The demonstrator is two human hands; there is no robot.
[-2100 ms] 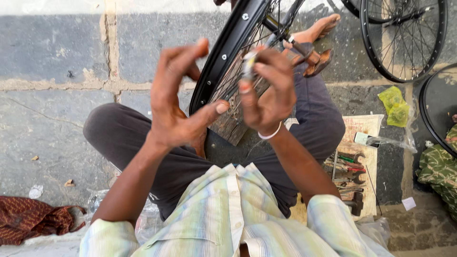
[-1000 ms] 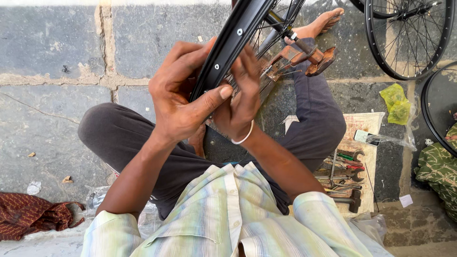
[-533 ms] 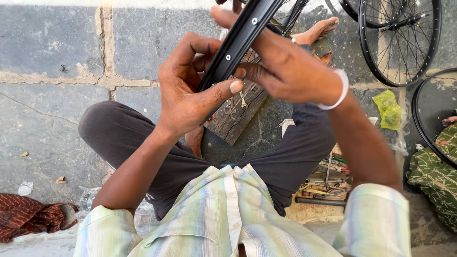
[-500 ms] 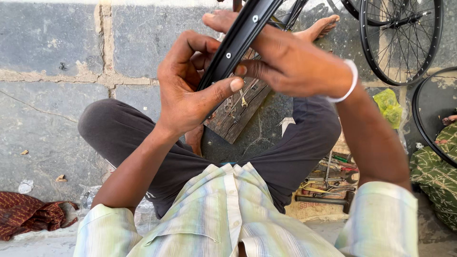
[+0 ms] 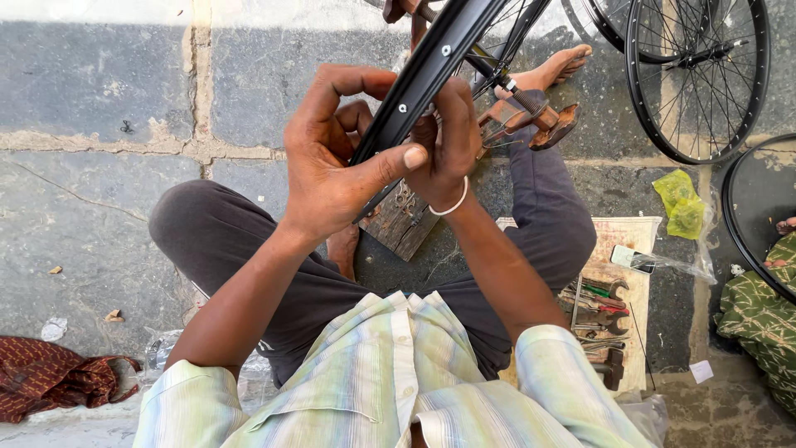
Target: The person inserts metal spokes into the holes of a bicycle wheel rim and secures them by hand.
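Bicycle wheel rim [image 5: 439, 62], black with small holes along it, runs diagonally from the top of the view down to the person's lap, and both hands are on it. The left hand [image 5: 336, 162] wraps around it from the left side, fingers curled over the top and thumb [image 5: 390, 162] pressed flat across the rim's inner face. The right hand [image 5: 448, 141] is closed around the rim just right of the left one, with a white bangle [image 5: 452, 203] on the wrist; can't tell if it's pinching something small as well.

Right below the rim there's a worn wooden block [image 5: 406, 228] sitting on the stone floor [image 5: 99, 224] between the person's crossed legs. Right of the rim, by the bare foot, another spoked wheel [image 5: 696, 75] stands upright. Down from that, a bunch of wrenches [image 5: 601, 303] lies on a piece of cardboard, with a yellow-green plastic bag [image 5: 680, 203] just above them. Far left of the rim, at the bottom corner, lies a crumpled reddish patterned cloth [image 5: 50, 377].
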